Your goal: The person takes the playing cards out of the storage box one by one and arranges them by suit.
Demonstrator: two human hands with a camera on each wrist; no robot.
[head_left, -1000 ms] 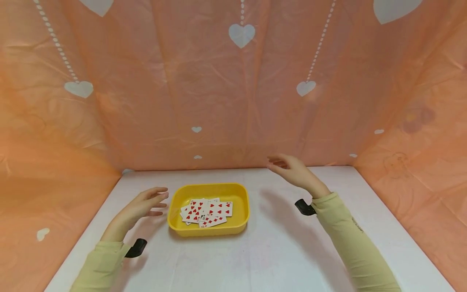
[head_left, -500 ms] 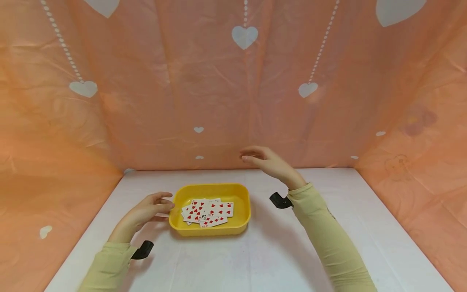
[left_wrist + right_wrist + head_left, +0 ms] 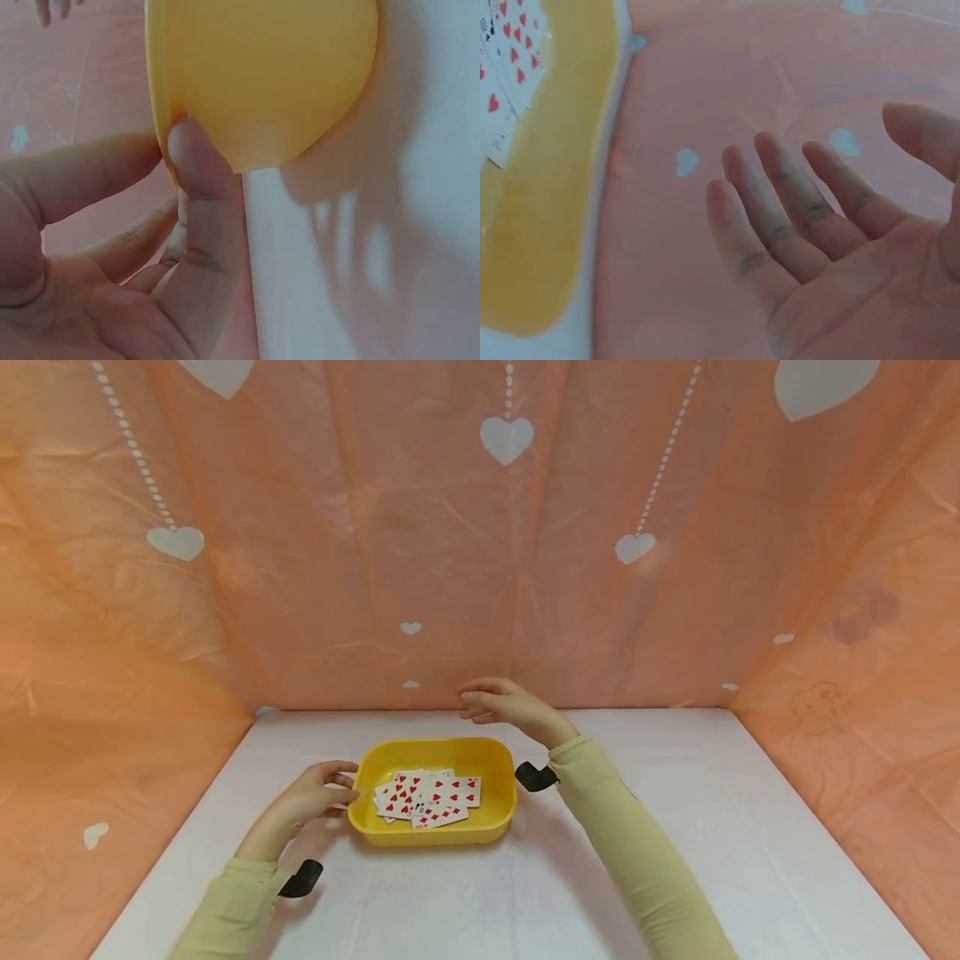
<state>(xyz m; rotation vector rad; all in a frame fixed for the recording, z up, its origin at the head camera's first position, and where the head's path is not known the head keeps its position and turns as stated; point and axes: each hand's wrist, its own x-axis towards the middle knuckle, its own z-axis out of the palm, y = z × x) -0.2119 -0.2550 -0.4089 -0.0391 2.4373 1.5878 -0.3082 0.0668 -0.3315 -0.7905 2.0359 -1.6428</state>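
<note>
A shallow yellow plastic tray [image 3: 495, 810] on the white bench [image 3: 570, 885] holds scattered red-suited playing cards [image 3: 427, 797]. The left hand [image 3: 311, 793] pinches its rim; the right hand [image 3: 498, 702] hovers above, its grip wide and empty.

The playing cards [image 3: 426, 797] in the yellow tray [image 3: 495, 758] overlap, so lower ones are partly hidden and their corner ranks too small to read. The right-wrist view crops the tray at its left edge.

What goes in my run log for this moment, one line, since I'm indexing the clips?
left hand: grips yellow tray rim | right hand: open, above tray's far edge | red-suit playing cards: face up in tray
</note>
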